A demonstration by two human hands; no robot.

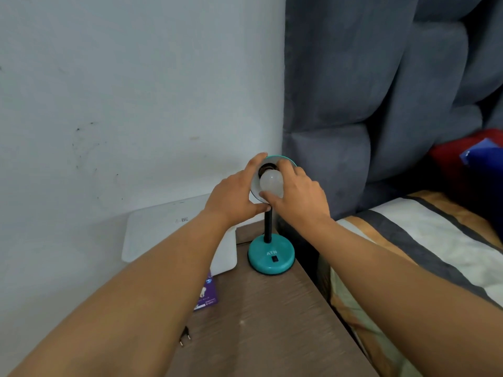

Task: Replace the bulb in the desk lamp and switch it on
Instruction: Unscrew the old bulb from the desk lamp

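The step in hand looks like the bulb exchange at the socket itself, though whether the white bulb (271, 183) is being wound in or out cannot be told from this view. The bulb sits at the mouth of the teal lamp shade (281, 160), its neck at the dark socket (265, 169) toward 11 o'clock of the globe. The right hand (296, 197) pinches the globe, fingers curled over it from 2 o'clock and thumb pressed under at 6 o'clock. The left hand (234, 195) cups the shade's rim from 9 o'clock, fingers together, thumb tip reaching under the shade toward the black stem (268, 225). The next move likely calls for a steady twist with the shade braced. The rocker switch (275, 258) on the teal base (271, 257) waits untouched, and a loose plug (184, 335) lies at 7 o'clock on the wooden table (272, 322), so power may still need connecting.
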